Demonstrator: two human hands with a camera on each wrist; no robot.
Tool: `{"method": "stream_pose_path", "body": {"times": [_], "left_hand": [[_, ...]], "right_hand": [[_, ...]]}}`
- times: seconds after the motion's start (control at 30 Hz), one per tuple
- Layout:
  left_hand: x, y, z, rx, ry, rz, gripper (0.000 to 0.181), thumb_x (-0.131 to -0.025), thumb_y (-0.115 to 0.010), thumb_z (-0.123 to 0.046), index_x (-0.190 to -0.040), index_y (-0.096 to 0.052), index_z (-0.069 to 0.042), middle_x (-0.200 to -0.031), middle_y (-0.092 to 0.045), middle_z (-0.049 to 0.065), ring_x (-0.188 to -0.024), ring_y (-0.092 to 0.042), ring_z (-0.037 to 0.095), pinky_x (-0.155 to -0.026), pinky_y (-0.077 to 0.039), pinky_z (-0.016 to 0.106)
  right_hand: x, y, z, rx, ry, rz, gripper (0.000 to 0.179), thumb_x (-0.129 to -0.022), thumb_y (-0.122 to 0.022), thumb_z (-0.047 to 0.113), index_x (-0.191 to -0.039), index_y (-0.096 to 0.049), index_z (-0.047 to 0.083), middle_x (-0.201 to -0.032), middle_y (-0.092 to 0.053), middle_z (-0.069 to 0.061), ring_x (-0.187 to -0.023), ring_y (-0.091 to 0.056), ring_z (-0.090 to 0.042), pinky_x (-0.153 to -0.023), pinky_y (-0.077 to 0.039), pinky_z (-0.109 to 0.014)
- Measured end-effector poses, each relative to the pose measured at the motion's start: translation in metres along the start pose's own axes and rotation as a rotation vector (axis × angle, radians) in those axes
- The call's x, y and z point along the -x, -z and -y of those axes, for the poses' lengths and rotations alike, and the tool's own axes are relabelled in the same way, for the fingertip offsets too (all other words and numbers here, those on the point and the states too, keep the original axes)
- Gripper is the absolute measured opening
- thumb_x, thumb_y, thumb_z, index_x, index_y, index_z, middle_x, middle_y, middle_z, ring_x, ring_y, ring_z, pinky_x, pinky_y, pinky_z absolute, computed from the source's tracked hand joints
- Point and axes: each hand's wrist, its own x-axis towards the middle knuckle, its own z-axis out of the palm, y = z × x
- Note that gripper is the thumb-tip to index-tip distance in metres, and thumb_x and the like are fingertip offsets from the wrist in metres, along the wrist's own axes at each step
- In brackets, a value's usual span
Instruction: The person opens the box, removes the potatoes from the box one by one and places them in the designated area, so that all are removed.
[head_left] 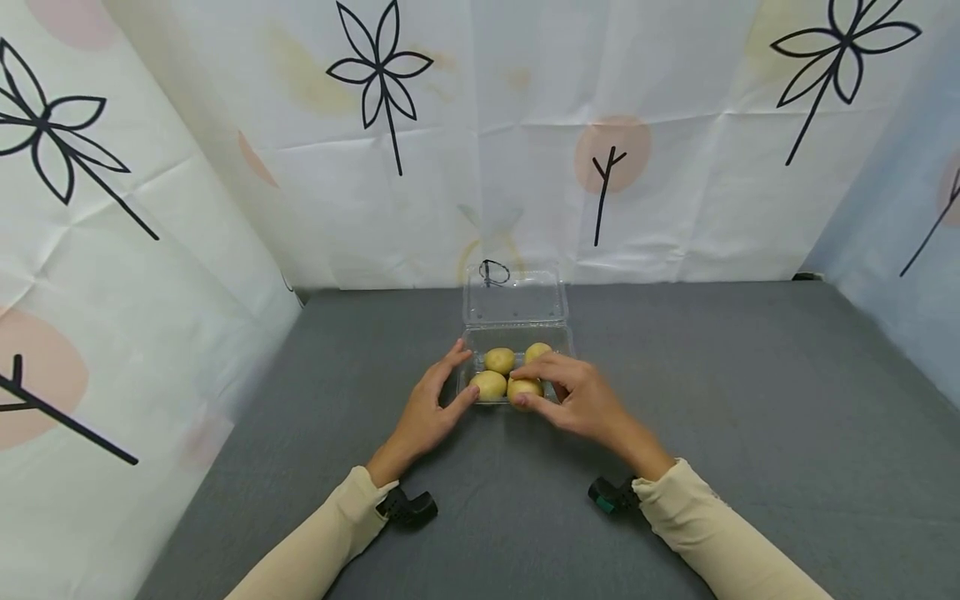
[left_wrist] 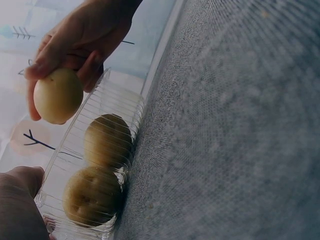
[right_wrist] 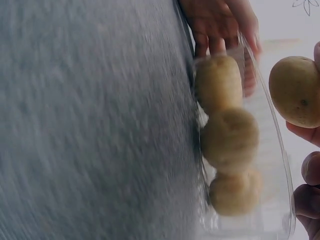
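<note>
A clear plastic clamshell container (head_left: 514, 329) stands with its lid (head_left: 517, 298) tipped back. Inside, one potato (head_left: 488, 385) lies at the near left, another potato (head_left: 499, 360) behind it, and a third potato (head_left: 537, 351) at the far right, partly covered by my right hand (head_left: 588, 400). That hand pinches a fourth potato (left_wrist: 58, 96) between thumb and fingers, above the container's rim in both wrist views. My left hand (head_left: 429, 412) rests against the container's left side, its fingers fairly straight along the wall and its thumb at the near left corner.
Grey cloth (head_left: 720, 400) covers the table under the container. Printed white sheets (head_left: 525, 192) stand around its back and sides. A black wrist device (head_left: 408, 507) sits at the left cuff, and another wrist device (head_left: 611, 495) at the right cuff.
</note>
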Motion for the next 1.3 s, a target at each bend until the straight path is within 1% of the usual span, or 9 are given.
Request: {"method": "stream_pose_path", "body": {"times": [0.13, 0.23, 0.33, 0.47, 0.57, 0.8, 0.9, 1.07, 1.3], "left_hand": [[0.000, -0.001, 0.001, -0.002, -0.001, -0.003, 0.059, -0.100, -0.064, -0.030, -0.153, -0.046, -0.013, -0.168, -0.031, 0.002, -0.153, -0.033, 0.031, -0.119, -0.029, 0.063], [0.000, -0.001, 0.000, -0.007, 0.000, -0.007, 0.058, -0.100, -0.064, -0.030, -0.153, -0.047, -0.013, -0.168, -0.032, 0.002, -0.153, -0.033, 0.030, -0.120, -0.029, 0.062], [-0.001, 0.000, 0.000, -0.009, 0.002, -0.008, 0.058, -0.100, -0.064, -0.030, -0.152, -0.048, -0.013, -0.167, -0.033, 0.002, -0.153, -0.033, 0.030, -0.120, -0.029, 0.062], [-0.001, 0.000, -0.001, -0.005, 0.002, -0.006, 0.058, -0.100, -0.065, -0.030, -0.152, -0.048, -0.012, -0.167, -0.033, 0.003, -0.153, -0.034, 0.031, -0.120, -0.029, 0.062], [-0.001, 0.000, -0.001, -0.001, 0.002, -0.010, 0.057, -0.100, -0.065, -0.030, -0.152, -0.049, -0.012, -0.167, -0.033, 0.003, -0.153, -0.034, 0.031, -0.120, -0.029, 0.062], [0.000, 0.001, 0.000, -0.007, 0.005, -0.013, 0.058, -0.100, -0.064, -0.032, -0.152, -0.048, -0.014, -0.167, -0.033, 0.001, -0.153, -0.034, 0.030, -0.120, -0.029, 0.062], [0.000, 0.001, 0.000, -0.008, 0.006, -0.008, 0.058, -0.100, -0.064, -0.032, -0.153, -0.048, -0.014, -0.168, -0.032, 0.001, -0.153, -0.033, 0.031, -0.120, -0.029, 0.063], [0.000, 0.000, 0.000, -0.006, 0.009, -0.001, 0.058, -0.100, -0.064, -0.032, -0.153, -0.047, -0.014, -0.168, -0.032, 0.001, -0.153, -0.033, 0.031, -0.120, -0.028, 0.063], [0.001, 0.001, -0.001, -0.002, 0.006, 0.000, 0.058, -0.100, -0.063, -0.032, -0.153, -0.047, -0.014, -0.168, -0.031, 0.001, -0.153, -0.033, 0.032, -0.119, -0.029, 0.064]], "right_hand": [[0.001, -0.006, 0.009, -0.013, 0.008, 0.017, 0.027, -0.085, -0.084, 0.018, -0.111, -0.077, 0.013, -0.096, -0.069, 0.005, -0.057, -0.041, -0.003, -0.051, -0.037, -0.016], [0.002, -0.012, 0.013, -0.028, 0.025, 0.037, 0.027, -0.086, -0.083, 0.019, -0.112, -0.077, 0.013, -0.102, -0.071, 0.004, -0.058, -0.046, -0.006, -0.052, -0.041, -0.017], [0.003, -0.017, 0.017, -0.032, 0.056, 0.055, 0.027, -0.087, -0.082, 0.021, -0.112, -0.076, 0.014, -0.104, -0.071, 0.004, -0.061, -0.051, -0.011, -0.055, -0.043, -0.017], [0.004, -0.024, 0.021, -0.031, 0.078, 0.074, 0.028, -0.086, -0.083, 0.023, -0.112, -0.077, 0.015, -0.102, -0.070, 0.005, -0.062, -0.054, -0.013, -0.057, -0.042, -0.013], [0.004, -0.027, 0.022, -0.039, 0.069, 0.088, 0.029, -0.086, -0.083, 0.025, -0.113, -0.077, 0.016, -0.103, -0.071, 0.006, -0.063, -0.055, -0.012, -0.056, -0.041, -0.012], [0.005, -0.032, 0.024, -0.048, 0.058, 0.114, 0.029, -0.088, -0.081, 0.028, -0.114, -0.077, 0.018, -0.107, -0.074, 0.006, -0.064, -0.055, -0.007, -0.055, -0.047, -0.019], [0.006, -0.033, 0.025, -0.047, 0.046, 0.126, 0.029, -0.088, -0.081, 0.028, -0.114, -0.077, 0.018, -0.108, -0.074, 0.007, -0.065, -0.055, -0.006, -0.056, -0.048, -0.019], [0.007, -0.034, 0.024, -0.048, 0.035, 0.180, 0.030, -0.089, -0.080, 0.028, -0.115, -0.077, 0.015, -0.108, -0.074, 0.007, -0.069, -0.058, -0.006, -0.059, -0.047, -0.016], [0.009, -0.035, 0.023, -0.045, 0.009, 0.254, 0.031, -0.091, -0.077, 0.030, -0.118, -0.076, 0.015, -0.108, -0.073, 0.007, -0.073, -0.057, -0.005, -0.063, -0.046, -0.015]]}}
